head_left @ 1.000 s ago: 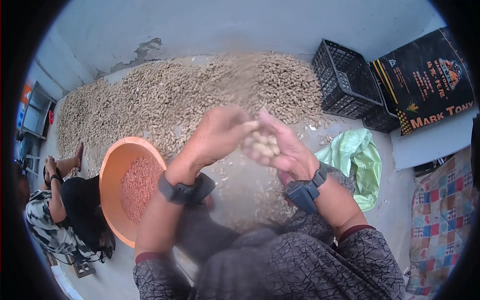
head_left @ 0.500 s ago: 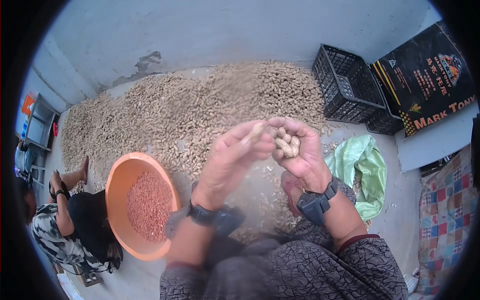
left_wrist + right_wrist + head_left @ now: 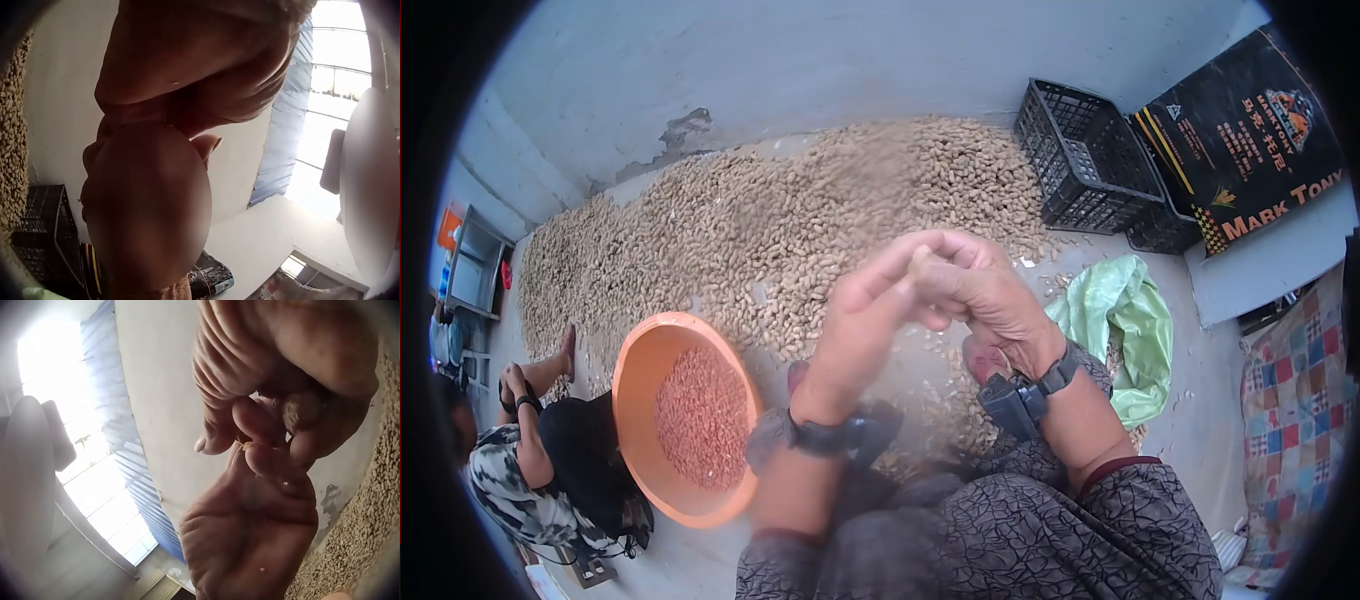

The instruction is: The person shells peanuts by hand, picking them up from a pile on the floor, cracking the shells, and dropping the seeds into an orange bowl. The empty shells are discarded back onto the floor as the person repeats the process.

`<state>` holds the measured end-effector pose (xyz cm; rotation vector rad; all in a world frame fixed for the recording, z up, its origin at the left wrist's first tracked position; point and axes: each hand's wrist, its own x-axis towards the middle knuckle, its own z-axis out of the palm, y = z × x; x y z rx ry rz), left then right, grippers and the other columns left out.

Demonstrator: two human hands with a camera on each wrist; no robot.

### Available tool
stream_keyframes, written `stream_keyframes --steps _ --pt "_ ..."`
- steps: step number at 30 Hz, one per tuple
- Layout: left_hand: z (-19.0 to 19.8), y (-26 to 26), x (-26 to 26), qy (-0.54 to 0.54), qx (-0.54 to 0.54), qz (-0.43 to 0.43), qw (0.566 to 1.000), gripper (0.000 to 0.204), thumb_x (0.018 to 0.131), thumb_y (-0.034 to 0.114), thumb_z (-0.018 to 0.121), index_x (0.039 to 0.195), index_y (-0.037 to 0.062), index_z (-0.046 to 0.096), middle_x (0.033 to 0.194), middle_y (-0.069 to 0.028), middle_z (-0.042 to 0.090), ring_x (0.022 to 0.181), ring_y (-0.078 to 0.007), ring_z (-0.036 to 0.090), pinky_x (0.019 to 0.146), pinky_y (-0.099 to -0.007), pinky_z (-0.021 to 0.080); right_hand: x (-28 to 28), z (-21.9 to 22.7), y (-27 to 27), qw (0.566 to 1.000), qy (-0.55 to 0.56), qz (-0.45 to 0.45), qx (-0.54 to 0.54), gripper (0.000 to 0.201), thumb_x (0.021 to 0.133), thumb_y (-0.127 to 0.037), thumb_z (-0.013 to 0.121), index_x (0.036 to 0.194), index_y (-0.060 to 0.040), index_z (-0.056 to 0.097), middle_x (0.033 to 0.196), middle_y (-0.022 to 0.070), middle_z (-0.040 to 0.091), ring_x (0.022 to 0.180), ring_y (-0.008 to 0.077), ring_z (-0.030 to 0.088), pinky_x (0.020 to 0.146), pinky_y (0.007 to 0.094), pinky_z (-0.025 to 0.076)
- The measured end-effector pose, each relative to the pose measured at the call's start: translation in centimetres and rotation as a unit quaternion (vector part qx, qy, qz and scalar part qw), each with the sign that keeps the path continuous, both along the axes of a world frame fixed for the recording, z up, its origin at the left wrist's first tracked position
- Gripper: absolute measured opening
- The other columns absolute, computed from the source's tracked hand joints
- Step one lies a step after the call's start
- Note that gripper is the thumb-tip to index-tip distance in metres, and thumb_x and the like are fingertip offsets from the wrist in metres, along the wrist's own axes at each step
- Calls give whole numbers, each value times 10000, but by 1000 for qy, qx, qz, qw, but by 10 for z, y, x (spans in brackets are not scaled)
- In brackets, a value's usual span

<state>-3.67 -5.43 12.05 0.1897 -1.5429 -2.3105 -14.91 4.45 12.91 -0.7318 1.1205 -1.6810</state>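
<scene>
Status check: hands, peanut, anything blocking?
Left hand and right hand meet, fingers pinching one peanut. Orange basin at left. Nothing blocking.

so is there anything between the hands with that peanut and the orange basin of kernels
Nothing visible. Both the left hand and right hand pinch the peanut up at chest height, and the orange basin sits on the floor below left, with only open air between; its mouth is uncovered.

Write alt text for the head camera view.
Seen from above, a person's left hand and right hand meet, fingers pinching a peanut. Below lie a heap of unshelled peanuts, an orange basin of shelled kernels and a black crate.
</scene>
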Motion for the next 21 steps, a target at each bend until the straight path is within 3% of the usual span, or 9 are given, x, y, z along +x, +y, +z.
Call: stream_keyframes --steps 2,4,8,11,14,16,21 --pt "2 1 -2 6 -34 0 999 414 896 87 444 1285 -54 424 980 -121 609 783 -155 621 725 -278 506 -1 2 1 1000 4 -6 7 329 853 -230 637 1043 34 586 701 14 543 549 64 484 444 190 349" --pt "9 3 -2 -34 -78 -21 996 418 889 69 420 1287 -57 425 983 -119 604 772 -162 623 710 -282 510 -5 -3 2 998 11 59 -31 316 844 -229 647 1005 39 603 647 13 533 509 67 481 438 193 357" --pt "5 3 -6 -33 -105 -53 993 402 883 75 424 1259 -64 450 992 -127 602 796 -175 627 685 -271 506 -12 -10 5 998 -1 51 -44 311 832 -231 658 979 40 615 627 23 545 462 72 469 416 201 361" --pt "0 10 -11 25 -119 -56 991 306 906 109 492 1181 -25 513 1101 -90 558 776 -106 600 639 -216 469 -17 -11 9 999 0 39 -9 284 833 -202 647 971 44 616 628 39 566 439 79 475 397 210 369" --pt "-6 13 -17 0 -121 -14 993 254 889 85 504 1105 -39 551 1099 -107 571 745 -112 612 608 -217 466 -20 -12 8 1000 -1 14 1 246 839 -167 625 959 47 614 626 49 579 415 86 478 379 221 370" --pt "-10 12 -21 11 -172 10 985 359 907 193 495 1143 -74 539 871 -125 641 697 -176 651 581 -231 477 -21 -9 7 1000 13 -1 13 219 844 -139 601 944 55 610 623 57 581 412 91 489 381 224 377" --pt "-17 13 -28 -6 -154 19 988 351 919 206 472 1112 -75 553 836 -120 650 704 -185 656 575 -233 472 -24 -13 3 999 -22 -26 22 228 857 -163 604 893 63 596 583 48 547 391 88 455 381 237 379"
